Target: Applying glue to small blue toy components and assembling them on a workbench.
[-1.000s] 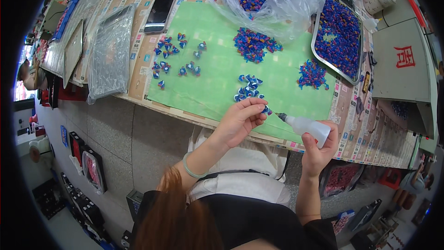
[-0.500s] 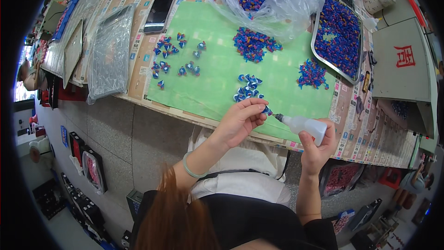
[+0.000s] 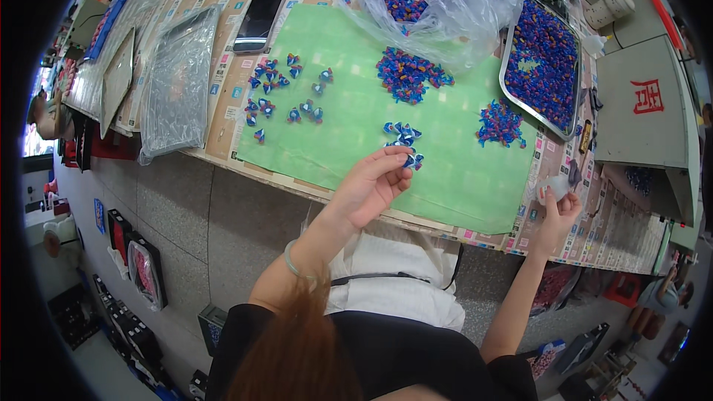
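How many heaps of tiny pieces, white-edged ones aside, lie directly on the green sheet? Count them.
2: the larger heap beside the clear bag, the smaller heap near the metal tray. The bag may hide more.

The sheet (image 3: 342,141) is soft green, the pieces (image 3: 411,74) on it blue, red and orange, the bottle (image 3: 555,185) beside it whitish.

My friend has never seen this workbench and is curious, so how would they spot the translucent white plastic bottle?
Start with the big pale-green sheet and go past its right edge onto the brown patterned tabletop. There, at the person's bare right hand, is the translucent white plastic bottle. Its pale, cloudy body sets it apart from the small dark object just beyond it.
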{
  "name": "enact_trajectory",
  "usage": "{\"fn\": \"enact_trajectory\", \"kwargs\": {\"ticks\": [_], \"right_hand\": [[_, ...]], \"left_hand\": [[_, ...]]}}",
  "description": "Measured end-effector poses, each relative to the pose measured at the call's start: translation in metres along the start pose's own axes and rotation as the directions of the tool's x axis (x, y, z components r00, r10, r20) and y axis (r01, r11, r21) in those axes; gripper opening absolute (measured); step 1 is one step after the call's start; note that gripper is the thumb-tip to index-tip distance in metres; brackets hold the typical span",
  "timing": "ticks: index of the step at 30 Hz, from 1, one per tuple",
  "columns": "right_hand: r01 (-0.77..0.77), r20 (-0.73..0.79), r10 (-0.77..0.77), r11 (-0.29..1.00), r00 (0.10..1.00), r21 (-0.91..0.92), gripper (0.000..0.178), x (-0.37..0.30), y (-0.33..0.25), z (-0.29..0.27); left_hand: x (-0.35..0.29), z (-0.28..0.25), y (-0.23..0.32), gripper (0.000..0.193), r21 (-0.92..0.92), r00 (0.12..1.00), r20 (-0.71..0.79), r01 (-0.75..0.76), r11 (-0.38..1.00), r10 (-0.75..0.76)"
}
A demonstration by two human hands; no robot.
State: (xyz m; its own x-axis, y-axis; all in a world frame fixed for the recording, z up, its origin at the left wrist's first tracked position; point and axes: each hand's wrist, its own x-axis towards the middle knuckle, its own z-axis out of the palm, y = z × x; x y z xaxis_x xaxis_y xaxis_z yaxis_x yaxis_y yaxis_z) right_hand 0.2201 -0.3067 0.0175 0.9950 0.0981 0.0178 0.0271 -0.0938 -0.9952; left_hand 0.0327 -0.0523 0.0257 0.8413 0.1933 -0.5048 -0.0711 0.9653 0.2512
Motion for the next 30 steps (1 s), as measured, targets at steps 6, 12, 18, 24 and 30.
{"fn": "enact_trajectory", "kwargs": {"ticks": [6, 12, 18, 24, 30], "right_hand": [[0.122, -0.198, -0.14, 0.987, 0.97, -0.103, 0.036, -0.007, 0.007, 0.009], [0.406, 0.335, -0.303, 0.862, 0.892, -0.304, 0.016, -0.028, -0.039, 0.104], [0.618, 0.65, -0.356, 0.753, 0.671, -0.225, 0.014, 0.006, -0.014, 0.212], [0.757, 0.754, -0.275, 0.505, 0.596, -0.414, 0.016, 0.009, -0.012, 0.228], [0.223, 0.629, -0.052, 0.955, 0.776, -0.197, 0.016, -0.009, -0.026, 0.184]], "left_hand": [[-0.005, -0.006, 0.014, 0.016, 0.008, 0.997, -0.001, -0.072, 0.997, 0.072], [-0.006, -0.01, 0.018, 0.016, 0.025, 0.994, 0.023, -0.111, 0.993, 0.111], [-0.013, -0.004, 0.014, 0.015, 0.015, 0.994, 0.015, -0.107, 0.994, 0.107], [-0.02, -0.013, 0.017, 0.015, 0.013, 0.993, 0.006, -0.118, 0.993, 0.118], [-0.014, -0.008, 0.011, 0.017, 0.039, 0.988, -0.019, -0.15, 0.988, 0.151]]}}
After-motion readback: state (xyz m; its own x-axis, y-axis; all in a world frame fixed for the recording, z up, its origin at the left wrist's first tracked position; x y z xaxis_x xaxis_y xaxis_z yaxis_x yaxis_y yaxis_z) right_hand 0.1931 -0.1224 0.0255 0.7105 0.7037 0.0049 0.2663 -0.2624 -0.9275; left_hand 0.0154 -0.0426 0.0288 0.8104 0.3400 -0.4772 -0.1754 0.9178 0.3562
